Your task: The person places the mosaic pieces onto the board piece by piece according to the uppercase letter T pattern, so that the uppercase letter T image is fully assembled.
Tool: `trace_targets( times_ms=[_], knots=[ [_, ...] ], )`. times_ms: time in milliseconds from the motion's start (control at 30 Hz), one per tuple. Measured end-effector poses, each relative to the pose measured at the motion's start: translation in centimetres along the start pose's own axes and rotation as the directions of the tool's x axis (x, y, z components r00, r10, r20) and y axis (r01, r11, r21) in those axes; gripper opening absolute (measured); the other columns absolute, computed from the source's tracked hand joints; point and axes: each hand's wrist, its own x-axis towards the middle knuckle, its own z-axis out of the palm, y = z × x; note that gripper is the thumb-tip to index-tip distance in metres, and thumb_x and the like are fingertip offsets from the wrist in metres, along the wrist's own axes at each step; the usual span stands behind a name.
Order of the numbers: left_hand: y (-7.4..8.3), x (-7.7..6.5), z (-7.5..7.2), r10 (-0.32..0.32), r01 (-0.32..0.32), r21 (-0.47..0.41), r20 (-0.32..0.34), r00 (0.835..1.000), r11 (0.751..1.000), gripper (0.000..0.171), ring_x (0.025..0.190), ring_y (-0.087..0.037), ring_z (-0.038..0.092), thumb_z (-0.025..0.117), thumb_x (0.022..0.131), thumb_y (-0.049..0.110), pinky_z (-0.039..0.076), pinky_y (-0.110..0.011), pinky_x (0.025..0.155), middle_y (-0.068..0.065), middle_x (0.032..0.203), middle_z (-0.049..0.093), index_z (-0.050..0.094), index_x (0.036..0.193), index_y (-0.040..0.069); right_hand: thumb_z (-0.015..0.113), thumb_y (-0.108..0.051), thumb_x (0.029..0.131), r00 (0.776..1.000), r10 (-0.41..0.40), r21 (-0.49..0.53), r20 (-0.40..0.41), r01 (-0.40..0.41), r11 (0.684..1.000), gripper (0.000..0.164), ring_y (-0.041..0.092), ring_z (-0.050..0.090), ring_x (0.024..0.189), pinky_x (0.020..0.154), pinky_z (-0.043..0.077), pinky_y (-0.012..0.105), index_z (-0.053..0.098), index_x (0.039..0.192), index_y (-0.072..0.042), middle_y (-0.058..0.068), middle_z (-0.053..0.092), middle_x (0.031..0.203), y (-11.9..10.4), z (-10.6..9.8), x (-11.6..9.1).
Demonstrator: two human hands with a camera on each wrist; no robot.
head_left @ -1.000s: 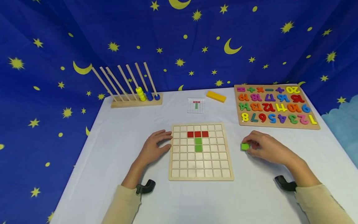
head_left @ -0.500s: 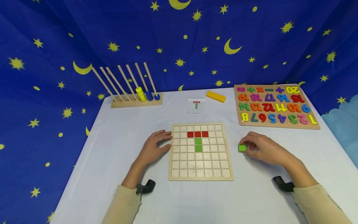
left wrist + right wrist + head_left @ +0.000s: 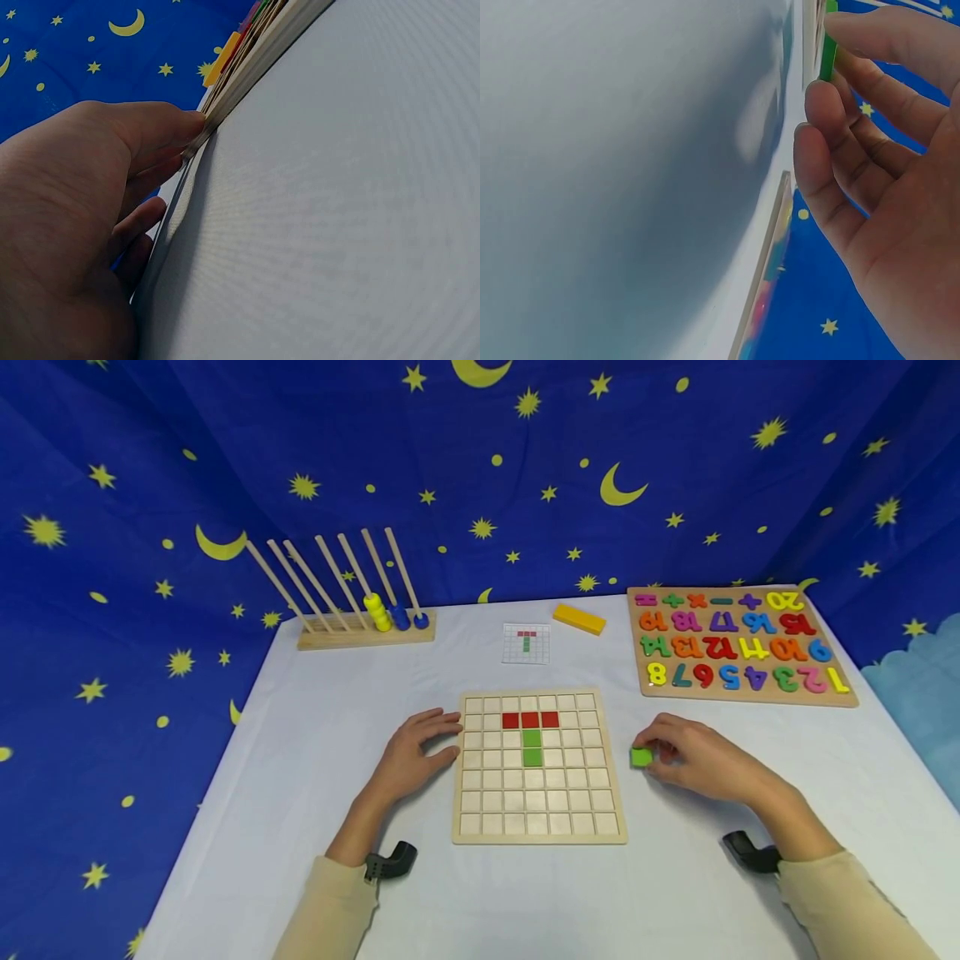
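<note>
A wooden grid board (image 3: 540, 841) lies mid-table. Three red tiles (image 3: 530, 720) form a row near its top, and two green tiles (image 3: 532, 747) stand below the middle one. My left hand (image 3: 411, 755) rests beside the board, its thumb and fingertips at the left edge; the left wrist view shows the thumb against that edge. To the right of the board, my right hand (image 3: 697, 758) pinches a green tile (image 3: 641, 757) between thumb and fingers. In the right wrist view this green tile (image 3: 829, 41) appears edge-on at the thumb tip.
Behind the board lie a small pattern card (image 3: 527, 644) with a red and green T and a yellow block (image 3: 580, 619). A peg abacus (image 3: 367, 637) stands back left. A number puzzle board (image 3: 738, 647) lies back right. A starry blue cloth (image 3: 420, 452) hangs behind.
My right hand has moved slightly left toward the board with the green tile. A reddish thing seen by its fingers a second ago no longer shows clearly. The left hand stays put.
</note>
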Motion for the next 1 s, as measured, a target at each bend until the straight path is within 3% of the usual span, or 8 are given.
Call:
trace_targets(
  times_ms=[400,1000],
  knots=[
    [0.1,-0.1,0.0,0.015,-0.015,-0.004,-0.004,1.000,1.000,0.035,0.133,-0.017,0.038,0.074,0.087,0.024,0.030,-0.043,0.108,0.006,0.134,0.056,0.068,0.121,0.016,0.078,-0.013,0.080,0.999,-0.036,0.018,0.003,0.035,0.999,0.028,0.012,0.052,0.078,0.066,0.046,0.026,0.069,0.106,-0.017,-0.009,0.057,0.089,-1.0,0.1,0.4],
    [0.2,0.0,-0.1,-0.013,0.014,-0.008,0.008,1.000,1.000,0.035,0.133,-0.015,0.037,0.073,0.088,0.025,0.030,-0.041,0.109,0.008,0.135,0.055,0.068,0.121,0.016,0.079,-0.017,0.080,0.999,-0.047,0.004,0.004,0.047,0.999,0.028,0.011,0.053,0.078,0.066,0.047,0.027,0.069,0.107,-0.018,-0.010,0.057,0.091,-1.5,0.4,1.2]
  ],
)
